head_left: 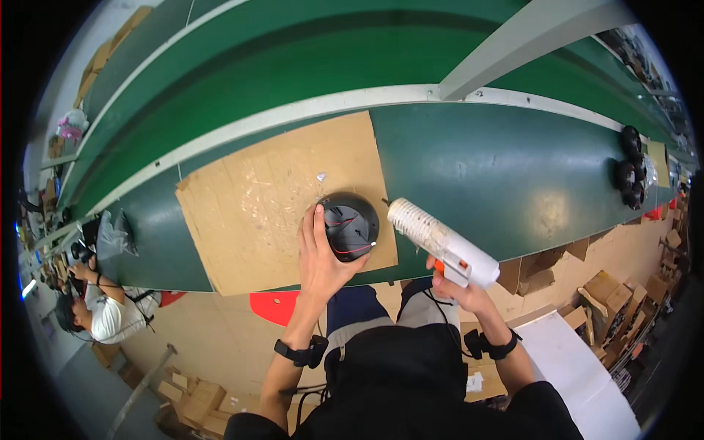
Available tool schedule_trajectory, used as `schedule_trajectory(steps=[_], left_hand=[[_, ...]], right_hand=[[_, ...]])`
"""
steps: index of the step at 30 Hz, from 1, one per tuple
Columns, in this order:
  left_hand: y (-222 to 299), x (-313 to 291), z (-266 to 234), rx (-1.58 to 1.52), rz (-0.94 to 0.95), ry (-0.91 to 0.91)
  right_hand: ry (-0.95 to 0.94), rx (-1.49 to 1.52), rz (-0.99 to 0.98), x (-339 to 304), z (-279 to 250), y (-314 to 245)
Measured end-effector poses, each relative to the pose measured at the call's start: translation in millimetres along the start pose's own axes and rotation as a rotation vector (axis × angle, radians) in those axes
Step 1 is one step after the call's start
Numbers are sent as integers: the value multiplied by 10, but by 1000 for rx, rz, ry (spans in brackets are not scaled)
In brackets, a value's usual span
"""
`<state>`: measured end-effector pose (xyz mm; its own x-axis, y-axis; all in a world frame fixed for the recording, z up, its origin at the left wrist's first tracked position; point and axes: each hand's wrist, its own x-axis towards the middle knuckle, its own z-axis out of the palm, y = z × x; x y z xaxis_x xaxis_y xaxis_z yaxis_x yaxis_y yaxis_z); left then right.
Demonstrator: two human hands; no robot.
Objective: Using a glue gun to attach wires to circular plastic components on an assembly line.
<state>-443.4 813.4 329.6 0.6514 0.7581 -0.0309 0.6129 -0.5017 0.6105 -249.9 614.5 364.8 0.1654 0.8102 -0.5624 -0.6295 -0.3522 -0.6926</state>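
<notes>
On a cardboard sheet (249, 213) lies a round black plastic housing (350, 229), its hollow side up, with a red wire and small dark parts inside. My left hand (320, 253) grips the housing by its left and near rim, fingers curled around it. In my right hand (458, 286) is a white hot glue gun (440, 238), dirty around the front, with an orange trigger under my fingers. The nozzle points left toward the housing and stands apart from it. A small bright scrap (321, 177) lies on the cardboard beyond the housing.
The cardboard covers part of a green workbench (499, 169). A grey post (513, 48) rises at its far edge. Several black round parts (631, 172) sit at the far right. A co-worker (110, 312) is at the left end. Cardboard boxes (612, 293) stand at right.
</notes>
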Motion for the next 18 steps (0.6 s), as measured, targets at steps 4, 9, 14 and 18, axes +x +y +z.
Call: schedule_trajectory(steps=[4,9,14,18], left_hand=[[-37,-58,-53,-267,-74,-92],[-454,252,-513,-564,-31,-206],[-440,670,-420,-306,265,-437],[-541,943,-195,-650,413,-540]], right_hand=[[50,-308,72,-129,-126,57],[-34,-540,13,-191,-233,215],[23,-793,223,-214,19,-31],[88,-713,392,-51,326,-229]])
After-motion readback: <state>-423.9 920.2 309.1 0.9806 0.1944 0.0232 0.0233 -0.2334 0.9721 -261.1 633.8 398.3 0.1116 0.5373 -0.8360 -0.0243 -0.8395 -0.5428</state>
